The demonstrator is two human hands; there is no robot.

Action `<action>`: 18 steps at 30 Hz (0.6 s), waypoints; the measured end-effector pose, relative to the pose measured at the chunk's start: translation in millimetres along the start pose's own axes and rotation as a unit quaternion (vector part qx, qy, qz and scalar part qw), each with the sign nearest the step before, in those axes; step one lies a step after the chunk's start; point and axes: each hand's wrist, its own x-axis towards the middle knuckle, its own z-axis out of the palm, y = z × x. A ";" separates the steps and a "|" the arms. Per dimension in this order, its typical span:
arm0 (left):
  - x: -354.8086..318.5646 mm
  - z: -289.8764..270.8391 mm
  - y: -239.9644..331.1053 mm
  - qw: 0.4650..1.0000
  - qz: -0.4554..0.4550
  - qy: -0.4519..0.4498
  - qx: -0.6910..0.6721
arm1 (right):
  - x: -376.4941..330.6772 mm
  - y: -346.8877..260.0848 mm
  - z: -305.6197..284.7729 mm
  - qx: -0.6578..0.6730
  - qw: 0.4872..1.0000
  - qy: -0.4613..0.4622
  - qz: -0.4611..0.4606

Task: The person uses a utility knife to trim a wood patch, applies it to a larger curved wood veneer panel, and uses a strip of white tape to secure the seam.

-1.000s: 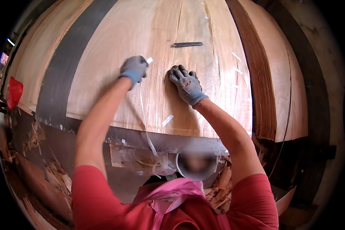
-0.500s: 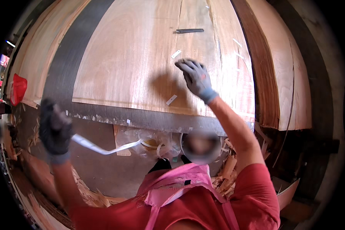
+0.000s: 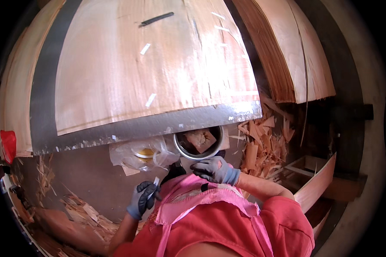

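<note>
My left hand [image 3: 145, 198], in a grey and black work glove, is closed on a short white tape strip [image 3: 153, 186] in front of my pink apron [image 3: 218, 199]. My right hand [image 3: 212, 169], gloved alike, is beside the near rim of a round metal pot [image 3: 179, 147]. Its fingers are curled together; what they hold, if anything, is hidden. Inside the pot sits a pinkish-brown, sponge-like block [image 3: 200, 140]. Beyond, a wide veneer sheet [image 3: 111, 77] lies on the dark worktable, with white tape pieces [image 3: 150, 100] and a thin black tool [image 3: 157, 19] on it.
A clear plastic bag [image 3: 126, 155] with a yellow roll inside is left of the pot. Stacked veneer [image 3: 283, 51] stands to the right, another stack [image 3: 19, 81] to the left. Wood scraps [image 3: 261, 145] litter the floor. A red object [image 3: 7, 145] hangs at the far left.
My right hand has come back from above the veneer to the pot. My left hand has moved right, in toward the apron, and the long trailing white tape no longer shows. The view has shifted.
</note>
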 end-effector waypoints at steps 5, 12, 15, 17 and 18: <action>34.2 73.8 12.7 0.998 -0.040 -0.043 0.010 | -77.2 26.2 -23.8 -0.015 0.995 -0.003 0.096; 81.3 196.1 -6.6 0.995 -0.046 -0.088 0.032 | -197.8 72.6 -70.7 -0.015 0.984 0.063 0.168; 91.0 260.0 -10.4 0.997 -0.033 -0.067 -0.014 | -249.8 99.2 -97.0 -0.017 0.980 0.088 0.178; 94.2 295.8 -10.6 0.997 -0.019 -0.069 0.013 | -280.5 116.8 -114.8 -0.020 0.978 0.085 0.189; 97.8 311.1 -10.4 0.997 -0.008 -0.069 0.026 | -289.2 126.4 -123.7 -0.022 0.978 0.079 0.193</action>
